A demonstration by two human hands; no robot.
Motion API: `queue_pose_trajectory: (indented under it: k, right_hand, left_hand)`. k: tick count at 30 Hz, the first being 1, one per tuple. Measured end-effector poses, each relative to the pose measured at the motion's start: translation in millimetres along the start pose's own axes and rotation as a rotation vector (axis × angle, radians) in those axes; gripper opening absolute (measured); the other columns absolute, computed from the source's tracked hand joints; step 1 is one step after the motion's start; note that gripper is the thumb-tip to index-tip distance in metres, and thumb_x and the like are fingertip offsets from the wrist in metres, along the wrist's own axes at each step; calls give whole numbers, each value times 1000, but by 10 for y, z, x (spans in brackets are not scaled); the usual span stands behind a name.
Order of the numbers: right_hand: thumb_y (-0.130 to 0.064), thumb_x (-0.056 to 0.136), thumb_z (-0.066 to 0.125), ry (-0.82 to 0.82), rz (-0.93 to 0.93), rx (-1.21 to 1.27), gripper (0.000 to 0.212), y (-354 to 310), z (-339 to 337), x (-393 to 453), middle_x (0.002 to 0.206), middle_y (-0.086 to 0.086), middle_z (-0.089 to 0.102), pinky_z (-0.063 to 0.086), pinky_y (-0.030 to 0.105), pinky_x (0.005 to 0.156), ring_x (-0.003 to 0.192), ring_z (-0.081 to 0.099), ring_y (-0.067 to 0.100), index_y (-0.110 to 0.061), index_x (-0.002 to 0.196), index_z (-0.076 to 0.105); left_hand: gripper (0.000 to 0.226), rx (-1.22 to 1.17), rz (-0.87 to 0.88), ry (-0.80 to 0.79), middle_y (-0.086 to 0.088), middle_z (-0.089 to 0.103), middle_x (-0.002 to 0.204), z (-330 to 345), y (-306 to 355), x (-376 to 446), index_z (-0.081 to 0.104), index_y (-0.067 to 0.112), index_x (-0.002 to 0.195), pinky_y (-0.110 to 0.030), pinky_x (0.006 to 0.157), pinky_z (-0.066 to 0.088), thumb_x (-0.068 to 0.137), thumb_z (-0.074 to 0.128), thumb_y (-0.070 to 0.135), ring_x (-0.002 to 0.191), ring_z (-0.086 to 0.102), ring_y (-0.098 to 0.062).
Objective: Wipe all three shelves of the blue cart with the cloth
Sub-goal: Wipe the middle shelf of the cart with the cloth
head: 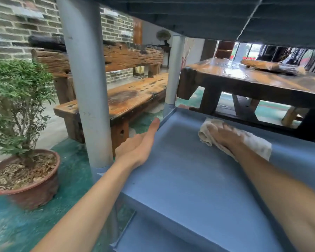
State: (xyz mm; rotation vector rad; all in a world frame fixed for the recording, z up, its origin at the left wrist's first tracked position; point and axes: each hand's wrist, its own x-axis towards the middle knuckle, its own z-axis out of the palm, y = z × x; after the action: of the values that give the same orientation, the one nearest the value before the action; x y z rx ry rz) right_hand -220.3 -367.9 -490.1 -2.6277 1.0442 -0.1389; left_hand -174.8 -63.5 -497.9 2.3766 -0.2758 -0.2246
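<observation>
The blue cart fills the view, its middle shelf under both arms; the cloth lies crumpled toward that shelf's far side; the right hand presses flat on it; the left hand, fingers straight, rests along the shelf's left rim.

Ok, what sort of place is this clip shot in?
Probably a rustic tea house or restaurant, possibly semi-outdoor. A heavy wooden table and matching bench stand before a grey brick wall, with a potted shrub on the green floor beside the blue cart.
</observation>
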Motion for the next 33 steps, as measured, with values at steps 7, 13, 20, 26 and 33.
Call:
queue_pose_trajectory:
  k: [7, 13, 20, 26, 33]
  right_hand:
    - [-67, 97, 29, -69, -190, -76, 70, -525, 462, 665, 167, -3, 31, 17, 50, 126, 155, 27, 25, -33, 157, 35]
    - [-39, 112, 32, -75, -723, -187, 39, -788, 654, 179, 158, 1, 47, 35, 52, 117, 142, 44, 25, -31, 145, 54]
    - [-70, 98, 29, -232, -924, -61, 66, -583, 651, -1124, 174, -8, 15, 5, 38, 125, 158, 14, 14, -50, 161, 19]
    - [-56, 109, 37, -281, -918, -149, 53, 4, 369, -1471, 175, -4, 9, -1, 50, 129, 161, 2, 18, -51, 160, 24]
    - [-76, 101, 23, -151, -405, -173, 62, 1321, -137, -1346, 174, -15, 10, 3, 50, 128, 161, 7, 17, -56, 159, 17]
  left_hand:
    - [105, 51, 47, 62, 3, 56, 91, 83, -3, 78, 61, 42, 98, -42, 77, 32, 55, -17, 98, 88, 52, -28]
    - [107, 112, 81, 40, -2, 61, 103, 45, -3, -25, 59, 43, 110, -42, 76, 32, 57, -18, 97, 88, 52, -27]
    - [130, 141, 76, 3, -10, 54, 144, 6, -47, -69, 44, 33, 146, -44, 92, 33, 52, -20, 98, 128, 52, -33]
    - [125, 270, 140, -34, -10, 47, 152, 46, -1, -131, 33, 37, 153, -45, 101, 37, 56, -13, 100, 131, 51, -36]
    - [120, 467, 239, -57, 6, 16, 166, 45, -46, -194, 8, 32, 159, -49, 110, 35, 61, -8, 99, 145, 35, -32]
